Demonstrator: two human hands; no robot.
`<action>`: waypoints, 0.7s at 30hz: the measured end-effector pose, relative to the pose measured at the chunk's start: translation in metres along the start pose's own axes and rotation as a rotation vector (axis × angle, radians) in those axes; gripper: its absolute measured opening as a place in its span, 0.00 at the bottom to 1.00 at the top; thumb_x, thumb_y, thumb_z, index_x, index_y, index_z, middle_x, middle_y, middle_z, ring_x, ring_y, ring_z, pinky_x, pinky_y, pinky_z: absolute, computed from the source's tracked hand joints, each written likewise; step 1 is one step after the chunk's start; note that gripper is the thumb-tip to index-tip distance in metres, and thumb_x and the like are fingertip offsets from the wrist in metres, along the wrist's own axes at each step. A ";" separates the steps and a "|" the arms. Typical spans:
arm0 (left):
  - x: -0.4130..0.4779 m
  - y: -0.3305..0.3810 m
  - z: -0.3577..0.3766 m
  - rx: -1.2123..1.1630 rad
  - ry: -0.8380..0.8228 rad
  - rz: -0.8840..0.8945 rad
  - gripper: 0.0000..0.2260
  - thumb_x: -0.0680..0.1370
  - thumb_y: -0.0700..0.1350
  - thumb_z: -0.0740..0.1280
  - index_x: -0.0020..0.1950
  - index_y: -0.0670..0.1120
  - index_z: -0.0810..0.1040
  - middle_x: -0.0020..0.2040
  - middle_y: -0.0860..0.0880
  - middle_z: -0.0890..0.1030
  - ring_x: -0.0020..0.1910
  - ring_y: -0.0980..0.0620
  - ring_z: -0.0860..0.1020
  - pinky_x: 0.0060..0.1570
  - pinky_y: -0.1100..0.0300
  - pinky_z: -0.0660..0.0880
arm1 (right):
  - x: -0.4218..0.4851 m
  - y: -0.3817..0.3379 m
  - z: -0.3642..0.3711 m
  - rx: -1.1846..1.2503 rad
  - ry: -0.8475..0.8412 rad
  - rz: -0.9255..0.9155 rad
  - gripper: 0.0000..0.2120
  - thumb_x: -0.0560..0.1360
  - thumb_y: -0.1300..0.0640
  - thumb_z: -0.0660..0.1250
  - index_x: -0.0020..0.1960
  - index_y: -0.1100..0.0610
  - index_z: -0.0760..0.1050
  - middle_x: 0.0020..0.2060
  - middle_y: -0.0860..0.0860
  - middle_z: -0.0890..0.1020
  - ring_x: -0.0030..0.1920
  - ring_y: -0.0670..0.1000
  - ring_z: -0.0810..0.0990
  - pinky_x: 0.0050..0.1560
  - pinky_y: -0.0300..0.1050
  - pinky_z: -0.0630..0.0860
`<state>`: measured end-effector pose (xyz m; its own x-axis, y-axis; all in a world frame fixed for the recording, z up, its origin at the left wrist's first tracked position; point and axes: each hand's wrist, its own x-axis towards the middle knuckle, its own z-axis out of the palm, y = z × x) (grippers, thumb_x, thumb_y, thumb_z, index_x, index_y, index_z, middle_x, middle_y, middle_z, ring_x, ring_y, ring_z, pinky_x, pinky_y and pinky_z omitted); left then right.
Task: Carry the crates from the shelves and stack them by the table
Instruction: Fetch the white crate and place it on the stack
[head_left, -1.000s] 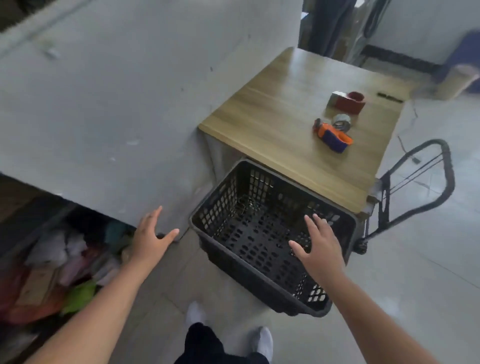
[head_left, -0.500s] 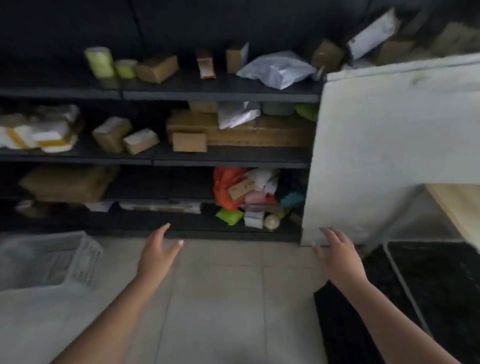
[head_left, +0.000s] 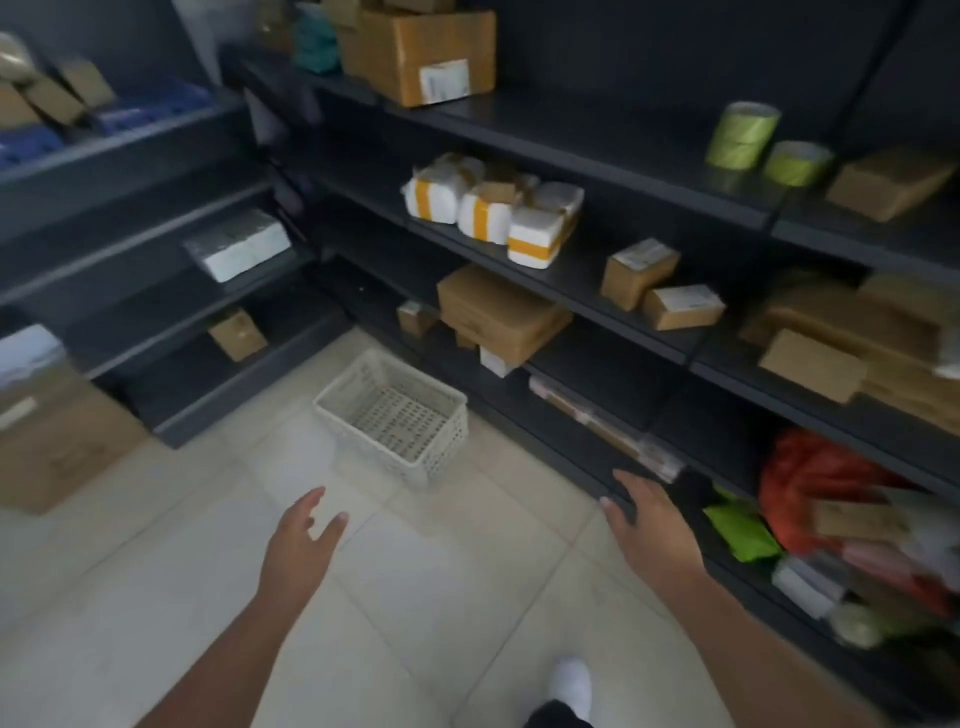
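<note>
A white perforated crate (head_left: 395, 415) sits empty on the tiled floor (head_left: 156, 597), in the corner where two runs of dark shelves (head_left: 597, 291) meet. Its far right edge lies just beside the foot of the right-hand shelving; its near and left sides face open floor. Pale tile lies bare between the crate and the person, so the near rim is reachable without anything in between.

Both hands are in the air short of the crate, holding nothing. The left hand (head_left: 301, 540) hovers over the tiles with its fingers (head_left: 311, 506) spread and released. The right hand (head_left: 649, 525) is likewise loose, palm down, just beside the front lip of the lowest right-hand shelf; whether it touches that lip cannot be told. One white shoe (head_left: 571, 680) shows at the bottom edge.

Around the crate, the shelf above its right side carries a stack of brown cardboard boxes (head_left: 498, 312) that overhangs the shelf edge. Higher up are white parcels with orange tape (head_left: 493, 208). The left shelving holds a white packet (head_left: 239, 244) and a small brown box (head_left: 236, 332), and a large carton (head_left: 47, 431) stands on the floor at far left, well apart from the crate. To the right of the right hand, the bottom shelf is crowded with red and green bags (head_left: 810, 499), blurred.
</note>
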<state>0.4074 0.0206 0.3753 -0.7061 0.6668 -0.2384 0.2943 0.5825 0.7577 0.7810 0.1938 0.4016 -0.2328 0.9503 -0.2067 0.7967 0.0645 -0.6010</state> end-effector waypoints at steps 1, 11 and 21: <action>0.014 -0.003 -0.007 0.001 0.023 -0.023 0.23 0.78 0.50 0.69 0.72 0.48 0.71 0.71 0.46 0.72 0.64 0.43 0.75 0.60 0.52 0.71 | 0.020 -0.011 0.011 0.006 -0.020 -0.011 0.24 0.80 0.48 0.63 0.74 0.52 0.67 0.70 0.53 0.72 0.70 0.53 0.71 0.65 0.49 0.70; 0.199 0.014 -0.045 0.100 0.102 -0.088 0.24 0.78 0.52 0.69 0.72 0.48 0.70 0.68 0.47 0.75 0.61 0.46 0.75 0.57 0.55 0.71 | 0.213 -0.115 0.118 0.207 -0.151 0.111 0.26 0.81 0.53 0.62 0.77 0.56 0.61 0.71 0.57 0.71 0.68 0.58 0.72 0.65 0.51 0.69; 0.494 -0.021 -0.042 0.324 -0.163 -0.064 0.25 0.77 0.53 0.70 0.72 0.49 0.71 0.65 0.47 0.77 0.57 0.44 0.77 0.55 0.52 0.73 | 0.364 -0.181 0.250 0.180 -0.135 0.358 0.27 0.80 0.51 0.63 0.76 0.52 0.62 0.67 0.54 0.75 0.63 0.57 0.77 0.61 0.50 0.74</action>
<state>0.0252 0.3184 0.2667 -0.6257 0.6743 -0.3922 0.4599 0.7250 0.5127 0.4129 0.4524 0.2418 -0.0396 0.8542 -0.5185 0.7331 -0.3277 -0.5959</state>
